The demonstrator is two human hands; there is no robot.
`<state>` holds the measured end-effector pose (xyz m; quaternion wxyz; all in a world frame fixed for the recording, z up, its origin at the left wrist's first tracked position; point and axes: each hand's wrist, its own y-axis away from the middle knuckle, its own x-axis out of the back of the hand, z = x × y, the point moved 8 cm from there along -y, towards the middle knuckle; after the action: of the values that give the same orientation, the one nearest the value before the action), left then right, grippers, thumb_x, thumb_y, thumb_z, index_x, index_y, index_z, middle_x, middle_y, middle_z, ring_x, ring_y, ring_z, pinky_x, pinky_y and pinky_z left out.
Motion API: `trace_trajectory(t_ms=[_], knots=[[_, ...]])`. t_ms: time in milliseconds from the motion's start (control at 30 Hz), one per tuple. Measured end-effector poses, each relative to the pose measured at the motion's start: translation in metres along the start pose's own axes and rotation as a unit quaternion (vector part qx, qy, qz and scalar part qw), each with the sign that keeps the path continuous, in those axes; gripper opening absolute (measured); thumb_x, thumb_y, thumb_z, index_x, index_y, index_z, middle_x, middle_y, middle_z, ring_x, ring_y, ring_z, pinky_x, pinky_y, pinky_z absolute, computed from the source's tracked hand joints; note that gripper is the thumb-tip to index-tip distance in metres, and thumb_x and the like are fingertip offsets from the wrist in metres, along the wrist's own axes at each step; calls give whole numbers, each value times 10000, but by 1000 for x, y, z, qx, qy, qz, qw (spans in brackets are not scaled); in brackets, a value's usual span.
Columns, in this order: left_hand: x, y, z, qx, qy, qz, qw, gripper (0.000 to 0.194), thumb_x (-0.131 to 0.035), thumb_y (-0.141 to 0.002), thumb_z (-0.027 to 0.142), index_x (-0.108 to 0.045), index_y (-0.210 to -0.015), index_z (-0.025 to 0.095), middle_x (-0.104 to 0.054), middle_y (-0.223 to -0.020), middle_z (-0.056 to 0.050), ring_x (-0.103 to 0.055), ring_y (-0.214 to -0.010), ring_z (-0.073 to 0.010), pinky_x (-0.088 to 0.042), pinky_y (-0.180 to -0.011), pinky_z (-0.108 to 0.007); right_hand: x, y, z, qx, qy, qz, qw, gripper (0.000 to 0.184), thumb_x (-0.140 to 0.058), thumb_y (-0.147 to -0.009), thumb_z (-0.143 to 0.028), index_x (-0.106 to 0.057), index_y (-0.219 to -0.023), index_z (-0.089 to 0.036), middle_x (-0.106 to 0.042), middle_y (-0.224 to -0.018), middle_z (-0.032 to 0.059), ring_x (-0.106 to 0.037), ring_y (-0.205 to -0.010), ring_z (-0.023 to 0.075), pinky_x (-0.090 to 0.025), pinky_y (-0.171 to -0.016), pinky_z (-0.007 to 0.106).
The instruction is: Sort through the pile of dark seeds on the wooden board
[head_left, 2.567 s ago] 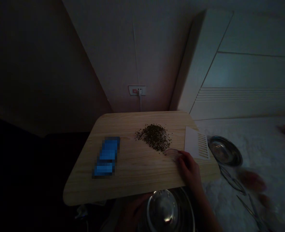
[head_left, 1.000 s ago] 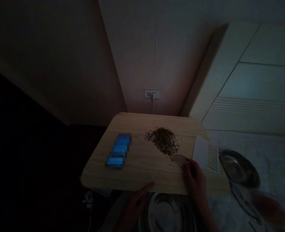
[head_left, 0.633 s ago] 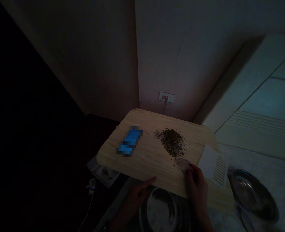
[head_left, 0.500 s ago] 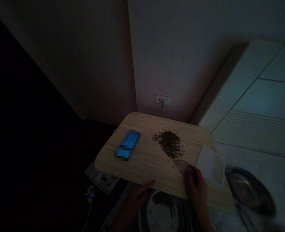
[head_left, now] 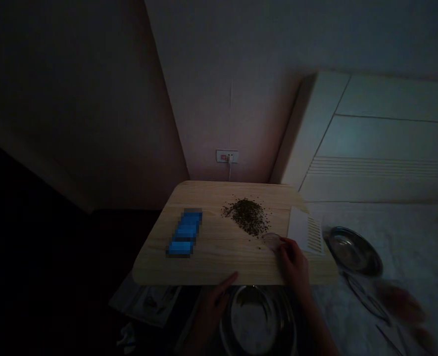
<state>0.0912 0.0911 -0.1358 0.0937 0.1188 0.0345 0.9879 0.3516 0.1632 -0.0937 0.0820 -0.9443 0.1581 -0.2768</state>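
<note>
A loose pile of small dark grains (head_left: 247, 216) lies on the pale wooden table (head_left: 219, 264). Just below the pile, my right hand (head_left: 293, 262) pinches a thin, see-through piece with a curved edge (head_left: 272, 241); its exact kind is hard to tell in the dim light. My left hand (head_left: 213, 304) is at the table's front edge, index finger stretched out and nothing visibly held. Beside it, under the edge, is a shiny metal bowl (head_left: 254, 321). Right of my right hand lies a white slotted, comb-like sheet (head_left: 304, 231).
A blurred-out phone-like blue screen (head_left: 185, 235) lies on the table's left. To the right, a metal basin (head_left: 356, 252) rests on a pale surface near another person's blurred hand (head_left: 400, 301). A wall socket (head_left: 226, 156) with a plugged-in cable is behind the table.
My view has turned to the right, so the table looks more level and the basin shows more fully. Another person's blurred hand shows at lower right. My right hand keeps its hold on the see-through piece.
</note>
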Motion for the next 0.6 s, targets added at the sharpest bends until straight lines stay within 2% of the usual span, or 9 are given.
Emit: trace_trajectory(t_ms=[200, 433, 600], knots=[[-2, -1, -2, -9, -1, -3, 1000, 423, -469, -822, 158, -544, -1221, 276, -571, -1279, 17, -495, -1202, -208, -301, -1066, -396, 1, -2, -2, 11, -23, 9, 1000, 311, -438, -832, -332, -555, -1064, -161, -625, -779, 40, -570, -699, 179, -429, -643, 277], [0, -5, -10, -6, -25, -16, 1000, 425, -474, -815, 159, -552, -1215, 278, -572, -1280, 14, -472, -1222, -209, -224, -1093, -408, 2, -3, -3, 4, -34, 21, 999, 308, -449, -811, -323, -570, -1042, -158, -625, -751, 32, -566, -675, 173, -428, -628, 270], [-3, -5, -15, -2, -10, -15, 1000, 402, -449, -829, 182, -563, -1205, 268, -577, -1276, -1, -484, -1211, -215, -267, -1073, -427, 1, -3, -2, -3, -24, 19, 1000, 305, -451, -817, -324, -569, -1048, -163, -622, -743, 27, -560, -664, 169, -423, -614, 263]])
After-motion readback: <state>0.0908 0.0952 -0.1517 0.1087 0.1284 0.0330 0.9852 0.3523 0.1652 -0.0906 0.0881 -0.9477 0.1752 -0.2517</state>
